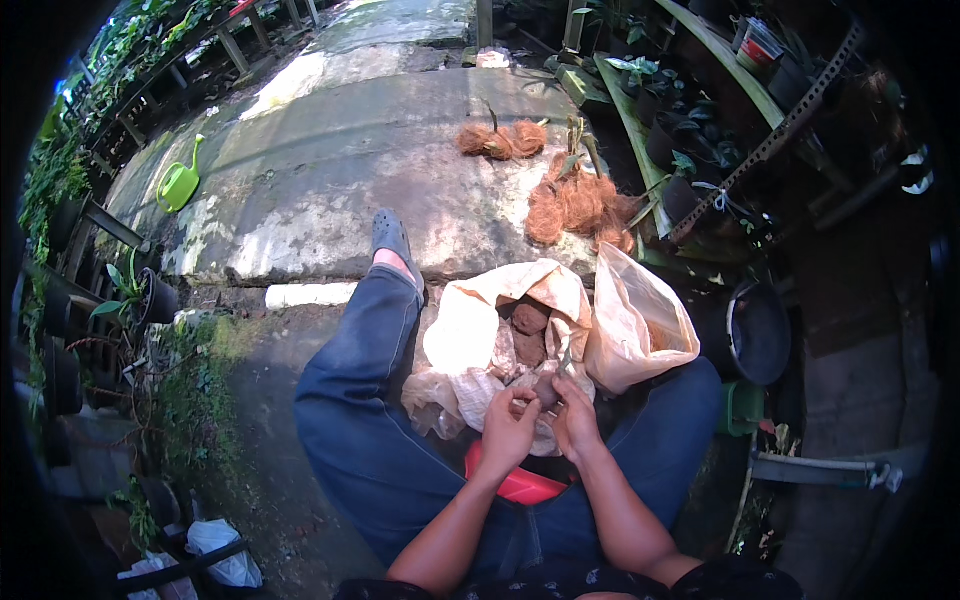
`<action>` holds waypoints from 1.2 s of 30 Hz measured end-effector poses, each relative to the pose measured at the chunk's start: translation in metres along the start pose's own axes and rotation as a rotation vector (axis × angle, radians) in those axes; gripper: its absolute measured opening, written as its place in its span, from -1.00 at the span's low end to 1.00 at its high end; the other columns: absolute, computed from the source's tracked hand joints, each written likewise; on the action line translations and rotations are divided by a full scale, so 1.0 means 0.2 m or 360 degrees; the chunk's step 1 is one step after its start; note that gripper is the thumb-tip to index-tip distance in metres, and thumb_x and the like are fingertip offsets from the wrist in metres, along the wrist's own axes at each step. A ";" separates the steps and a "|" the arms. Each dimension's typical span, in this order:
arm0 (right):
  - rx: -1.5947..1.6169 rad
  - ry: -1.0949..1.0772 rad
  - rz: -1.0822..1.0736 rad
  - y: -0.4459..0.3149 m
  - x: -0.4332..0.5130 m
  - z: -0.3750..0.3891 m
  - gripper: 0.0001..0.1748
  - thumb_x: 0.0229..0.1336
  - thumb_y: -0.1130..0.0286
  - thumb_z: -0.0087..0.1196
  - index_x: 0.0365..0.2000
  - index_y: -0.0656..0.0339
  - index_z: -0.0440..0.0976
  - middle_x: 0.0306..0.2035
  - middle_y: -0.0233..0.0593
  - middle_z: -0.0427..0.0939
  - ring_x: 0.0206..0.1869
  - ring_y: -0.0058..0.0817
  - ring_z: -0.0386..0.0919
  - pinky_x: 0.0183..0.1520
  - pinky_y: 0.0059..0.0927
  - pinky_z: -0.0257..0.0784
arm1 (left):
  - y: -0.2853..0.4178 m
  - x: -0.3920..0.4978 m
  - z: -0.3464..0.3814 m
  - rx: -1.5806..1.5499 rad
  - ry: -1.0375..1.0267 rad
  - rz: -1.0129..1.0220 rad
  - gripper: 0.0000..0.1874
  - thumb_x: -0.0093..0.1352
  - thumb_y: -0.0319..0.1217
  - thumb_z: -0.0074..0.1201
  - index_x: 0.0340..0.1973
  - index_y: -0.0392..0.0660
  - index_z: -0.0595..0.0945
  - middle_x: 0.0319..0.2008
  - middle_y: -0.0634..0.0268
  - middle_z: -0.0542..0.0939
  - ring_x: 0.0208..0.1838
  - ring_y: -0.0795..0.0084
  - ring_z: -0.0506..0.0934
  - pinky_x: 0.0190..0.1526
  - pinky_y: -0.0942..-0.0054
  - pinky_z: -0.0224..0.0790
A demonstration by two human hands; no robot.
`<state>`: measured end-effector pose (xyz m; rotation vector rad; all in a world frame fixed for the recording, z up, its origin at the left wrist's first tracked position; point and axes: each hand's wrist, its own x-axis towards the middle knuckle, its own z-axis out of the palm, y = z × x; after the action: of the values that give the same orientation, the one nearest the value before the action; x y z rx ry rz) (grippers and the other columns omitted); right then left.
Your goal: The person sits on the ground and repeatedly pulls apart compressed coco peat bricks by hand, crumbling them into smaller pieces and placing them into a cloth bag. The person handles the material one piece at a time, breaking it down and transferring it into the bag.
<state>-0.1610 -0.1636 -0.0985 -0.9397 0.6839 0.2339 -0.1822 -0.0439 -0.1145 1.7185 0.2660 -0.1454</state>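
Note:
Between my two hands is a small brown soil ball (547,391) with a green plant piece (566,361) rising beside it. My right hand (577,421) holds the ball from the right, thumb and fingers around it. From the left side, my left hand (511,424) grips it with bent fingertips. Just beyond them an open white woven sack (469,330), its rim rolled down, holds dark soil clods (529,319). To its right stands an open clear plastic bag (634,337) with some brown fibre inside. A red plastic object (529,487) lies under my wrists, partly hidden.
Fibre-wrapped plant balls (577,199) rest on the concrete slab (330,172), with a smaller group (501,140) farther off. A green watering can (178,186) stands far left. Wooden shelving (637,142) runs along the right, near a dark round tub (757,334). A potted plant (156,296) is at left.

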 end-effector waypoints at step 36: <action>-0.0498 0.0048 -0.0276 0.02 -0.01 -0.11 -0.74 0.36 0.37 0.17 -0.47 0.27 0.57 -0.52 -0.33 0.59 -0.54 -0.58 0.56 -0.49 -0.51 0.47 | 0.10 -0.11 0.08 0.0095 -0.0264 0.0099 -0.76 0.46 -0.36 0.16 -0.14 -0.30 0.70 -0.21 0.02 0.69 -0.18 0.24 0.69 -0.11 0.26 0.52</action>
<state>-0.1734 -0.1778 -0.1090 -1.2980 0.5990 0.1757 -0.1984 -0.0641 -0.0931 1.7606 0.0863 -0.2507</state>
